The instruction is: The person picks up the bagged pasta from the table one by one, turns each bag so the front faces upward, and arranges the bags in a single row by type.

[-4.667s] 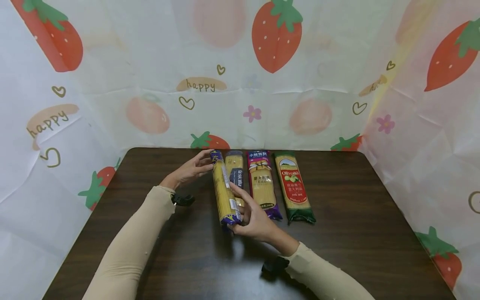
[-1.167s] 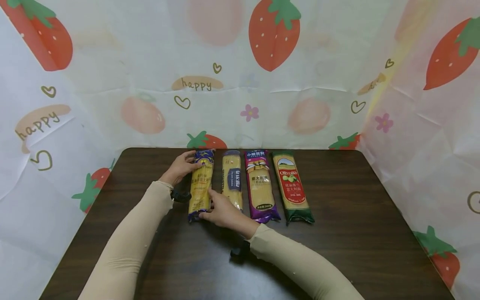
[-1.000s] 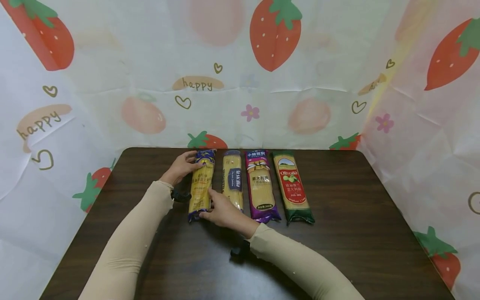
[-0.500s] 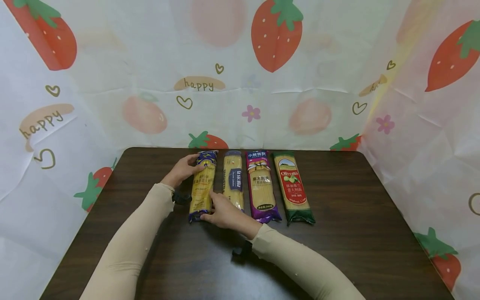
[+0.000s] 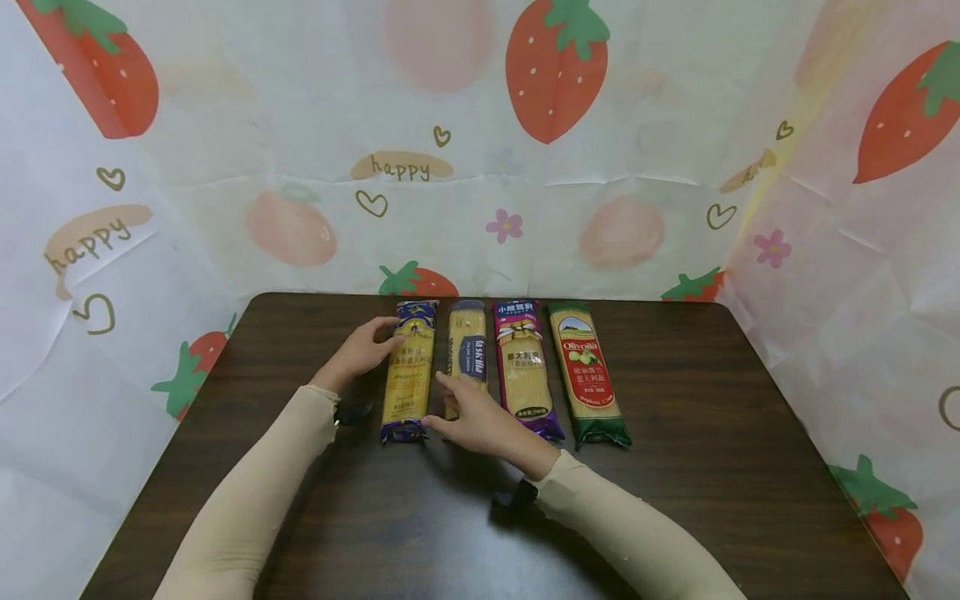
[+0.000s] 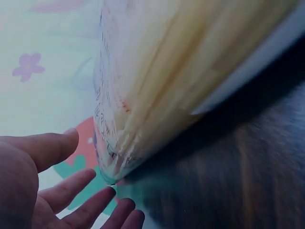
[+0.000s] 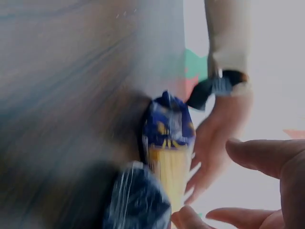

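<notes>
Four long packs of spaghetti lie side by side at the back of the table. Leftmost is the yellow spaghetti pack (image 5: 409, 379) with blue ends, flat on the table. My left hand (image 5: 362, 354) is at its upper left edge, fingers loosely extended; the left wrist view shows this hand (image 6: 28, 179) spread beside a blurred pack (image 6: 162, 81). My right hand (image 5: 483, 419) hovers by the lower right, thumb and fingers apart, partly covering the clear pack with a dark blue label (image 5: 471, 354). In the right wrist view, my right hand (image 7: 290, 183) holds nothing.
Right of these lie a purple-and-pink spaghetti pack (image 5: 523, 371) and a green-and-red spaghetti pack (image 5: 585, 367). The dark wooden table (image 5: 697, 467) ends at a strawberry-printed curtain (image 5: 637, 167) behind and at both sides.
The yellow pack was lifted and tilted earlier; it moved left and now lies flat at the row's left end. Both hands have let go, the right drawing away rightward.
</notes>
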`<state>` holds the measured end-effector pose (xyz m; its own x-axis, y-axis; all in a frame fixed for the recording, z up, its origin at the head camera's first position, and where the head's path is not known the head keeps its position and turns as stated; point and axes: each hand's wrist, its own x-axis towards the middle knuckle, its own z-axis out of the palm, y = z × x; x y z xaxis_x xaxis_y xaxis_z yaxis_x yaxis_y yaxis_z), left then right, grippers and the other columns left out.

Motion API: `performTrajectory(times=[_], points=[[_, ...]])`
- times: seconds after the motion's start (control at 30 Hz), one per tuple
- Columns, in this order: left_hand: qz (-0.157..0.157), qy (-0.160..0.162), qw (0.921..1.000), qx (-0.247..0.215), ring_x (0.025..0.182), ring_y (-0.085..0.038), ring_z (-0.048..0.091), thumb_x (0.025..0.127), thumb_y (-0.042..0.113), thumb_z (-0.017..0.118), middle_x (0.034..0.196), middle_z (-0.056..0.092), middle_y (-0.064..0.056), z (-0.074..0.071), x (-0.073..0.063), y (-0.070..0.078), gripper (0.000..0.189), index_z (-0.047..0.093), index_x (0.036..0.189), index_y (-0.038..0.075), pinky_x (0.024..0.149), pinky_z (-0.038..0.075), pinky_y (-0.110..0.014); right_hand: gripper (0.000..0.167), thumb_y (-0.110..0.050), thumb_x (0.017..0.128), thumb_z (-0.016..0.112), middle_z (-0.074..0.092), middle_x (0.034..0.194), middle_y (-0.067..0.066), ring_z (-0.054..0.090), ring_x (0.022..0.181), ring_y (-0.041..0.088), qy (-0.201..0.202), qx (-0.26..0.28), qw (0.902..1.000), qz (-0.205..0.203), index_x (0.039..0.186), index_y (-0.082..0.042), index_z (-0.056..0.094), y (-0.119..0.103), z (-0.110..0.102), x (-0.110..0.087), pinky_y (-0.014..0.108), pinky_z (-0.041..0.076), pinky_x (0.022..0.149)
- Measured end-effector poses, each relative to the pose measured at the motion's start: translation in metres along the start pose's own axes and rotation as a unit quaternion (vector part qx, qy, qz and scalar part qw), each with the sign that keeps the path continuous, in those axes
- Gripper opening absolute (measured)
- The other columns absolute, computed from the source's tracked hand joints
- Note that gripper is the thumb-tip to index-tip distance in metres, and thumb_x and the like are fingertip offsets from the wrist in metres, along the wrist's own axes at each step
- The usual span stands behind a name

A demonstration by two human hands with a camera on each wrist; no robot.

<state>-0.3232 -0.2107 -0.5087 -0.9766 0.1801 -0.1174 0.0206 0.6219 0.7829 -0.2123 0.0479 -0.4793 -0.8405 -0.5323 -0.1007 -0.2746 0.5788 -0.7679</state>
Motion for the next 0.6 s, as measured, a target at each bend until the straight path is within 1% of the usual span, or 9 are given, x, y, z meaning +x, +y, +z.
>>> performTrajectory(times=[0.1,0.2,0.33,0.4,0.47,0.6], points=[[0.014,0.005,0.9993,0.036,0.155,-0.05,0.032,0.114,0.035,0.055,0.169,0.034,-0.028,-0.002,-0.009,0.001,0.063,0.038,0.166,0.003,0.122,0.032,-0.069,0.075,-0.033,0.105,0.073,0.049,0.158,0.02,0.059,0.138,0.034,0.014,-0.015,0.9995,-0.023,0.167,-0.007,0.038,0.006,-0.008,-0.007,0.051,0.053,0.11],[0.025,0.01,0.9969,0.073,0.158,-0.051,0.024,0.114,0.035,0.056,0.17,0.031,-0.028,-0.002,-0.018,0.0,0.064,0.037,0.166,0.003,0.125,0.023,-0.071,0.071,-0.03,0.105,0.074,0.05,0.157,0.019,0.057,0.137,0.035,0.028,-0.032,0.998,-0.046,0.164,-0.006,0.043,0.015,-0.017,-0.016,0.055,0.051,0.111],[0.04,0.022,0.9917,0.12,0.159,-0.052,0.02,0.113,0.037,0.057,0.171,0.03,-0.027,-0.005,-0.029,0.001,0.066,0.037,0.166,0.003,0.125,0.02,-0.072,0.069,-0.027,0.103,0.076,0.052,0.157,0.018,0.055,0.141,0.038,0.055,-0.056,0.9949,-0.065,0.162,-0.005,0.047,0.023,-0.035,-0.026,0.058,0.048,0.114],[0.051,0.033,0.9881,0.141,0.159,-0.052,0.021,0.113,0.039,0.058,0.172,0.03,-0.026,-0.007,-0.033,0.002,0.068,0.037,0.166,0.004,0.125,0.02,-0.072,0.069,-0.027,0.103,0.077,0.051,0.159,0.019,0.053,0.144,0.039,0.073,-0.07,0.993,-0.061,0.162,-0.007,0.047,0.026,-0.045,-0.032,0.06,0.046,0.116],[0.059,0.045,0.9837,0.164,0.159,-0.052,0.022,0.112,0.041,0.06,0.172,0.029,-0.026,-0.009,-0.038,0.003,0.07,0.036,0.167,0.004,0.126,0.019,-0.071,0.069,-0.029,0.102,0.077,0.051,0.16,0.017,0.05,0.147,0.038,0.094,-0.086,0.9901,-0.059,0.162,-0.011,0.048,0.031,-0.055,-0.038,0.06,0.044,0.118],[0.073,0.071,0.9724,0.21,0.158,-0.05,0.026,0.11,0.044,0.062,0.172,0.03,-0.026,-0.013,-0.05,0.006,0.074,0.037,0.167,0.004,0.127,0.019,-0.069,0.067,-0.028,0.1,0.08,0.053,0.158,0.016,0.049,0.148,0.037,0.14,-0.1,0.982,-0.078,0.159,-0.011,0.053,0.044,-0.073,-0.046,0.061,0.043,0.119]])
